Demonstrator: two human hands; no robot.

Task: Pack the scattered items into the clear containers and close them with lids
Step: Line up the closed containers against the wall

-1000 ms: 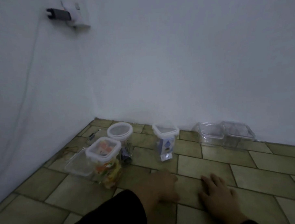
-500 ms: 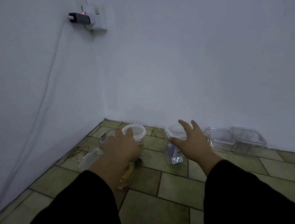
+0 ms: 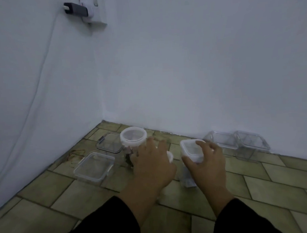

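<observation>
No legible text, brand, number or sign in frame. Wall charger (image 3: 76, 9), lidded containers (image 3: 133, 137): surfaces blurred, nothing readable.

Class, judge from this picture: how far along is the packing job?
Done: the round jar wears its lid. In hand: the right hand grips the lidded tub; the left hand lies over another white lid, grip unclear. Left: the near shallow box, the box behind it and the wall pair look empty.
</observation>
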